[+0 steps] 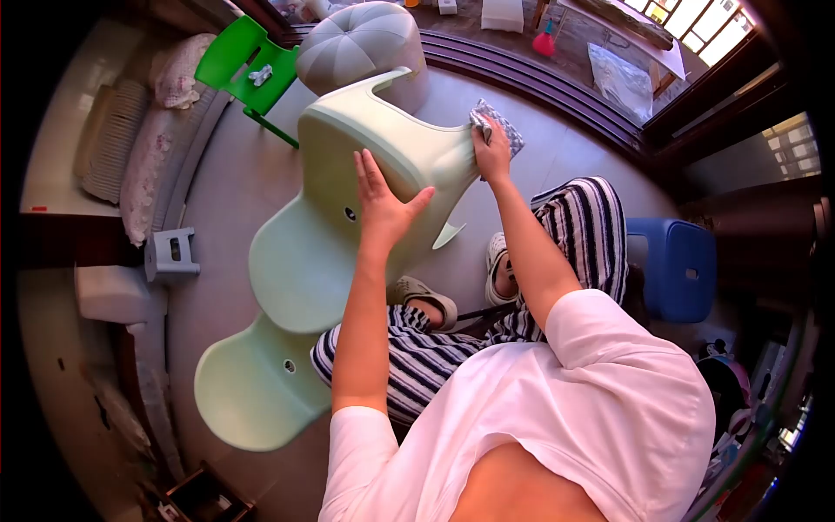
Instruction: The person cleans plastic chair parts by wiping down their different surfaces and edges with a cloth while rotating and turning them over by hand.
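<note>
A pale green plastic chair (300, 252) lies tipped in front of my knees, its legs pointing away and to the right. My left hand (384, 204) rests flat on its seat with the fingers spread. At the end of one chair leg, my right hand (492, 150) is closed around a patterned grey-and-white cloth (500, 122) pressed to the plastic. Part of the cloth hangs below the hand. A second pale green chair (252, 383) stands nearer on the left, partly hidden by the first chair and my leg.
Beyond the chair sits a round grey pouf (361, 43), beside a green folding chair (248, 65) with a crumpled white item on it. A small grey stool (171, 254) is at the left, by a sofa. At right stands a blue stool (683, 270). A door track (522, 83) crosses the floor ahead.
</note>
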`<state>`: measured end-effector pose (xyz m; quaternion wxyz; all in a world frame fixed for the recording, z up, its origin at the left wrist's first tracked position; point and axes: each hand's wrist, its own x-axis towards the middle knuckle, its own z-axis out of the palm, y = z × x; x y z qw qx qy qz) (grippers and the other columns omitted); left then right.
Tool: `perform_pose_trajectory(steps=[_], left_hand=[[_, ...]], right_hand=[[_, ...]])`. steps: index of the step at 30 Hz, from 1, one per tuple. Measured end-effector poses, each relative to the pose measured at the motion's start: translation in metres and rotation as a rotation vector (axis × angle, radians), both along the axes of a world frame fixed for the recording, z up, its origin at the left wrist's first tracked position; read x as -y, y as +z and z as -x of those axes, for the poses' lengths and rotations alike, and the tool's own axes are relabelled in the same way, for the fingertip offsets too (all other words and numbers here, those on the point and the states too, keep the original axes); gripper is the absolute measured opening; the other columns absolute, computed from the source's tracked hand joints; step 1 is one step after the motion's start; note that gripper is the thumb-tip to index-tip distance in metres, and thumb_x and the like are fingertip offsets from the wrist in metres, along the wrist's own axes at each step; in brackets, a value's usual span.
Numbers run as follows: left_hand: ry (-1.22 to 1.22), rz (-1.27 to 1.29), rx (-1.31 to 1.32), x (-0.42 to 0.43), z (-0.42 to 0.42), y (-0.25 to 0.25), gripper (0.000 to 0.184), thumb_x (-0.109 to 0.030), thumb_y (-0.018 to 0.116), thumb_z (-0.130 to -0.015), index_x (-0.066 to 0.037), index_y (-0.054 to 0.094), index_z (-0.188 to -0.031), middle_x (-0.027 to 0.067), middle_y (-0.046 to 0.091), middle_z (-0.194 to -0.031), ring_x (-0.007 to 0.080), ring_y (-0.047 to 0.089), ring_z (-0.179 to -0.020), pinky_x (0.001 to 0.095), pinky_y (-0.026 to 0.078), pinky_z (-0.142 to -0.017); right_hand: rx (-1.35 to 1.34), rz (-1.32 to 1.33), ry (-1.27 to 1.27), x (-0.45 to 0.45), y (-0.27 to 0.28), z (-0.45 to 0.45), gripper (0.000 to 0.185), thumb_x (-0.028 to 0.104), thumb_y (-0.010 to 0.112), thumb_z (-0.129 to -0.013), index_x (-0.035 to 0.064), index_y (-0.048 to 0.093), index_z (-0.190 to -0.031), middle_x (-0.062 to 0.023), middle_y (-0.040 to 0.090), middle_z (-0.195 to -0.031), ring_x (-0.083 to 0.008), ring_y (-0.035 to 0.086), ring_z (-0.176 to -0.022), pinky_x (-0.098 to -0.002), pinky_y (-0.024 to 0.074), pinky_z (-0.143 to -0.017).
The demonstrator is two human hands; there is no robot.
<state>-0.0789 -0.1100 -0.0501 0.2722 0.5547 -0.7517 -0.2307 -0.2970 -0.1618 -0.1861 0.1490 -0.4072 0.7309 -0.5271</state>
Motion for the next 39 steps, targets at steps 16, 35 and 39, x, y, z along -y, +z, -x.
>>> perform_pose_trajectory(steps=[16, 35, 39], left_hand=[[-0.025, 0.061, 0.029, 0.001, -0.001, -0.004, 0.117, -0.045, 0.078, -0.068, -0.003, 0.002, -0.147, 0.025, 0.006, -0.151, 0.0427, 0.017, -0.137, 0.0473, 0.023, -0.11], [-0.043, 0.044, 0.069, 0.0, -0.002, 0.0, 0.116, -0.046, 0.077, -0.07, -0.003, 0.001, -0.147, 0.0243, 0.004, -0.152, 0.0407, 0.013, -0.139, 0.0474, 0.022, -0.111], [-0.033, -0.01, 0.056, -0.002, 0.0, 0.005, 0.117, -0.047, 0.076, -0.07, -0.003, 0.001, -0.147, 0.0243, 0.003, -0.152, 0.0409, 0.012, -0.139, 0.0476, 0.022, -0.111]], right_hand=[[0.027, 0.144, -0.069, -0.028, 0.028, -0.035, 0.038, 0.019, 0.06, -0.084, 0.0109, 0.057, -0.12, -0.0062, 0.054, -0.129, -0.0286, 0.042, -0.127, -0.0422, 0.0294, -0.107], [0.319, -0.063, -0.182, 0.0, -0.018, 0.008, 0.049, 0.033, 0.056, -0.088, 0.0094, 0.05, -0.13, -0.0116, 0.049, -0.133, -0.0311, 0.037, -0.128, -0.04, 0.0291, -0.107], [0.255, -0.092, -0.159, -0.01, -0.009, 0.004, 0.052, 0.032, 0.055, -0.089, 0.0073, 0.046, -0.133, -0.012, 0.045, -0.137, -0.0335, 0.035, -0.128, -0.0385, 0.028, -0.108]])
